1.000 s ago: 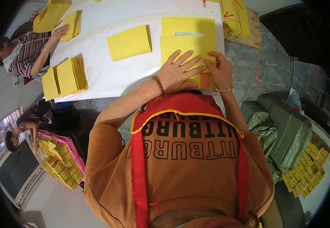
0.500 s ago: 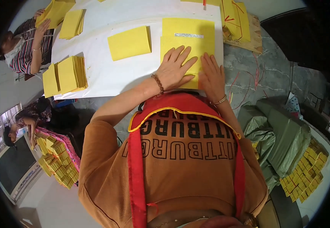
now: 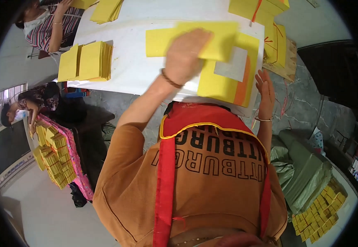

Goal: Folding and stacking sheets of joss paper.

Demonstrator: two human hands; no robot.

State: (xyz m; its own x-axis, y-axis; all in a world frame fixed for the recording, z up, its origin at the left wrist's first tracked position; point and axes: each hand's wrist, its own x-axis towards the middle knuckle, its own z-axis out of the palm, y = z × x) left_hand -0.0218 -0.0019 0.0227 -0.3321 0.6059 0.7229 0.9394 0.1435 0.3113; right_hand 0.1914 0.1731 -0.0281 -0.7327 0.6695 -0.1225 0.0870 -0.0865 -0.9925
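Note:
My left hand (image 3: 183, 57) is smeared by motion, its fingers closed on the near-left edge of a folded yellow paper (image 3: 224, 35), raised over the table. Beneath this lies another yellow paper sheet (image 3: 216, 86) with a silver patch and an orange strip, flat at the table's near right corner. Just past that sheet's right side, my right hand (image 3: 265, 91) holds nothing, its fingers stretched upward. To the left of my left hand, a further yellow folded paper (image 3: 156, 43) rests on the table, partly covered.
White-topped table (image 3: 131, 61) carries stacks of yellow paper (image 3: 94, 61) on its left. Tied yellow bundles (image 3: 276, 45) stand off its right edge. A person in stripes (image 3: 43, 31) is at far left; another person (image 3: 35, 103) bends over bundles lower left. Green sheeting (image 3: 306, 177) lies right.
My left hand has gone from pressing on the papers to lifting the folded one leftward, uncovering the silver and orange sheet. My right hand has come off the paper. The view has shifted.

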